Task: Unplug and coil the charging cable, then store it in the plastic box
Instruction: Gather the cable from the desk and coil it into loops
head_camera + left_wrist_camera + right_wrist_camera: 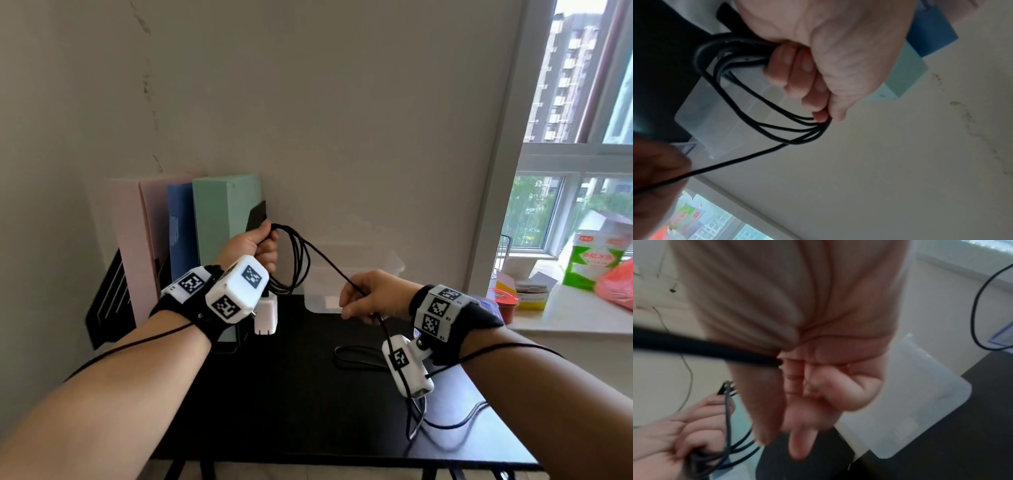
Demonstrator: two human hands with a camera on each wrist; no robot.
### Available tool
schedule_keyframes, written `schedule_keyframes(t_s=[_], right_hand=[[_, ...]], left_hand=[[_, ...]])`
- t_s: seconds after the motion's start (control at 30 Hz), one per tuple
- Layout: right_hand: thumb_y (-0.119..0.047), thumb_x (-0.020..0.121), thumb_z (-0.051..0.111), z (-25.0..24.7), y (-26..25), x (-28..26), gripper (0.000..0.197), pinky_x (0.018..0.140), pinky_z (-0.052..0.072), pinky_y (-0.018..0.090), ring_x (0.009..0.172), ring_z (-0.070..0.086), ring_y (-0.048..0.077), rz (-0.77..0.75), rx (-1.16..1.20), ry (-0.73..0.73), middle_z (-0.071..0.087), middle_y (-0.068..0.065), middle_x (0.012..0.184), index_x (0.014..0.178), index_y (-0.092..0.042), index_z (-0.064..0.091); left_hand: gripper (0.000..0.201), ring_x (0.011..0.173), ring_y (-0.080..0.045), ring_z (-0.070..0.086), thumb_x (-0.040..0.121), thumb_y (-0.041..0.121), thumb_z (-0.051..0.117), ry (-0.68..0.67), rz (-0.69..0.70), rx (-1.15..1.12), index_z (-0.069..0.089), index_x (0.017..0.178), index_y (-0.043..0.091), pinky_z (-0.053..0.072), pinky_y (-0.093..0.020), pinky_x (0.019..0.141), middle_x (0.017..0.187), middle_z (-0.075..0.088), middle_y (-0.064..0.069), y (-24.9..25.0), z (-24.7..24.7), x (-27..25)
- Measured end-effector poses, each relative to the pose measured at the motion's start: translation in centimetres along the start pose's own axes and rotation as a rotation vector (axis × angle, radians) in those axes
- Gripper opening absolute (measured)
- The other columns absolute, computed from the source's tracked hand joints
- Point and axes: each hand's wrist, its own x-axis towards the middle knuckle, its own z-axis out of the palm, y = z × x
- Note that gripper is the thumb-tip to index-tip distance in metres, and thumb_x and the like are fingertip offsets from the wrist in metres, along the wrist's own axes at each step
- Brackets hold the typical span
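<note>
My left hand (262,246) is raised above the black desk and grips several loops of the black charging cable (297,260); in the left wrist view the curled fingers (795,73) close round the cable loops (760,113). One strand runs down and right to my right hand (366,299), which pinches the cable (701,348) and lets the rest trail down to the desk. A white charger block (266,315) hangs below my left wrist. The clear plastic box (356,274) stands behind both hands, against the wall.
Pink, blue and green folders (205,219) stand upright in a black rack at the back left. The black desk (291,377) carries loose cable at its right front. A windowsill (565,308) on the right holds a green carton, a red jar and a red bag.
</note>
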Motion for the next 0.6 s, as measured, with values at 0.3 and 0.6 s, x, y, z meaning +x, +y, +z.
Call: schedule_keyframes(t_s=[0.3,0.6], right_hand=[[-0.013,0.081,0.062,1.0,-2.6,-1.5,0.019,0.06,0.049,0.019,0.061,0.067,0.01,-0.056,0.339,-0.342,0.073,0.0,0.075,0.099,-0.014,0.056],[-0.037,0.081,0.067,-3.7,-1.8,0.0,0.04,0.076,0.055,0.034,0.074,0.069,0.018,-0.082,-0.268,0.536,0.07,0.0,0.094,0.117,-0.023,0.055]], left_hand=[[0.035,0.024,-0.001,0.025,0.098,0.038,0.036,0.155,0.072,0.23,0.042,0.071,0.017,0.022,-0.011,0.029,0.031,0.032,0.008,-0.2,-2.1,0.8],[0.035,0.024,-0.001,0.025,0.099,0.035,0.034,0.223,0.125,0.336,0.04,0.07,0.016,0.022,-0.01,0.03,0.03,0.033,0.008,-0.5,-2.6,1.0]])
